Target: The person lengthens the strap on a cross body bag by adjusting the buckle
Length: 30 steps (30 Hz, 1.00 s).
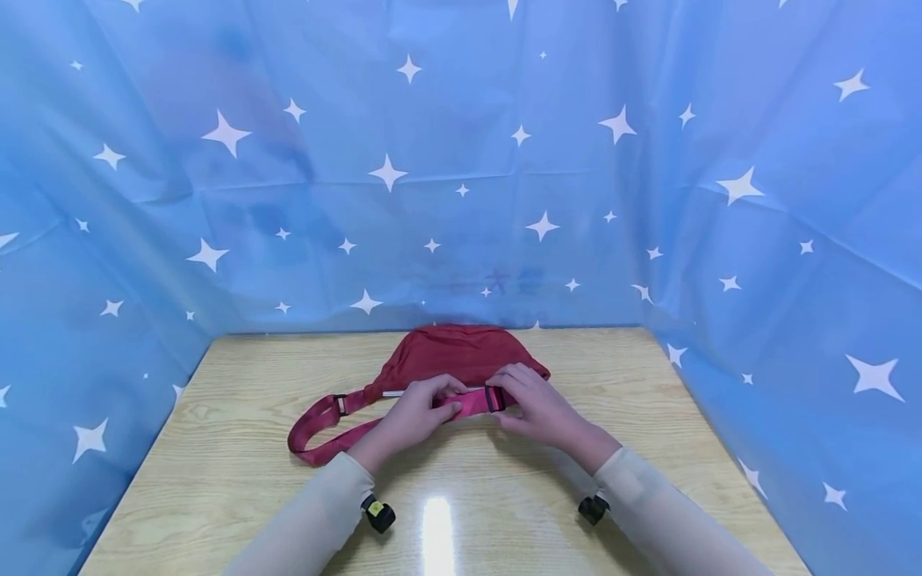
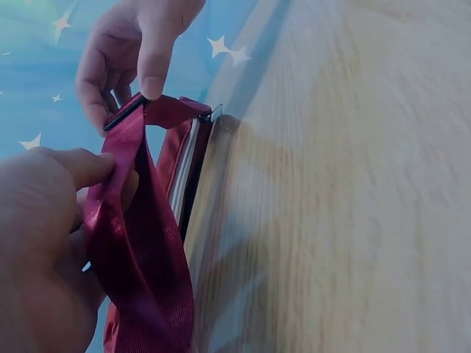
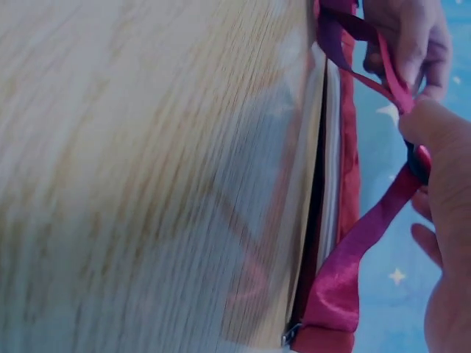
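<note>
A dark red waist bag (image 1: 461, 352) lies at the table's far edge, its pale zipper edge toward me. My left hand (image 1: 413, 412) pinches the bag's red strap (image 1: 471, 403) between thumb and fingers, just left of a black slide buckle (image 1: 495, 398). That buckle is held between the thumb and fingers of my right hand (image 1: 539, 406). In the left wrist view the strap (image 2: 121, 220) hangs in a fold below the buckle (image 2: 125, 114). From the right wrist, the strap (image 3: 368, 235) runs from the bag's end up to the buckle, partly behind the thumb.
To the left, the strap loops on the wooden table (image 1: 238, 448) by a second dark buckle (image 1: 340, 405). A blue curtain (image 1: 461, 160) with white stars surrounds the table's back and sides. Small black devices (image 1: 378, 514) hang at both wrists.
</note>
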Tool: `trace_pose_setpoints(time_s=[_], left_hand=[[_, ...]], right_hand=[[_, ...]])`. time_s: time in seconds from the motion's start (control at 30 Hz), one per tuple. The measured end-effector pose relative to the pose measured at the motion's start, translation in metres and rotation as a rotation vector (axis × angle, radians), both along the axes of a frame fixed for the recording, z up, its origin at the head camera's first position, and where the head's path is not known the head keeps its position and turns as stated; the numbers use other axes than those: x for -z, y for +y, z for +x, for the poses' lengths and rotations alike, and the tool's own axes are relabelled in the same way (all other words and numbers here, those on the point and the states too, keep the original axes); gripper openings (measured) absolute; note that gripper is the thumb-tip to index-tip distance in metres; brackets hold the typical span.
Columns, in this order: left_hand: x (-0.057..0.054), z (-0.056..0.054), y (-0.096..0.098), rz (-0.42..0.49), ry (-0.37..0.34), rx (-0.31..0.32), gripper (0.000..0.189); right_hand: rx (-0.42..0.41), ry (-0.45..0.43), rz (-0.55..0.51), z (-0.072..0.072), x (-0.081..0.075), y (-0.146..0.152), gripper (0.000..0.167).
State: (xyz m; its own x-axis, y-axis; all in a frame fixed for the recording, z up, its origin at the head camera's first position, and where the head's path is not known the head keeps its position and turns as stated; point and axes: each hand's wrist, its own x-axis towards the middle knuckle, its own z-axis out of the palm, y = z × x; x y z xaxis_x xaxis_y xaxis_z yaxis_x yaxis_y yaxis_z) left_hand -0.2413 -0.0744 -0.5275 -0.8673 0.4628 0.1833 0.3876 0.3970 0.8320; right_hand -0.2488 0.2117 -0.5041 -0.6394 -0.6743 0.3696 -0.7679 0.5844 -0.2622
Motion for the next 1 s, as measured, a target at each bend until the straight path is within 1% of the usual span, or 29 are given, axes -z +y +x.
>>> trace_pose_setpoints(time_s=[0.1, 0.23, 0.4, 0.7, 0.87, 1.0], left_hand=[[0.0, -0.003, 0.005, 0.012, -0.003, -0.012, 0.017], [-0.002, -0.006, 0.01, 0.004, 0.006, -0.025, 0.015], [-0.005, -0.007, 0.016, 0.005, 0.003, -0.017, 0.013], [-0.003, -0.01, 0.021, 0.057, -0.047, -0.015, 0.014], [-0.004, -0.01, 0.023, 0.076, -0.105, 0.004, 0.015], [-0.005, -0.01, 0.026, 0.085, -0.131, 0.022, 0.013]], right_hand=[[-0.004, 0.0, -0.006, 0.0, 0.0, 0.0, 0.048], [-0.007, 0.006, -0.023, 0.0, -0.001, 0.0, 0.049], [-0.012, 0.012, -0.021, -0.001, -0.001, -0.001, 0.051], [-0.015, -0.024, -0.048, -0.002, 0.0, 0.002, 0.053], [-0.021, -0.059, -0.063, -0.001, -0.001, 0.004, 0.054], [-0.018, -0.086, -0.078, -0.001, 0.0, 0.005, 0.054]])
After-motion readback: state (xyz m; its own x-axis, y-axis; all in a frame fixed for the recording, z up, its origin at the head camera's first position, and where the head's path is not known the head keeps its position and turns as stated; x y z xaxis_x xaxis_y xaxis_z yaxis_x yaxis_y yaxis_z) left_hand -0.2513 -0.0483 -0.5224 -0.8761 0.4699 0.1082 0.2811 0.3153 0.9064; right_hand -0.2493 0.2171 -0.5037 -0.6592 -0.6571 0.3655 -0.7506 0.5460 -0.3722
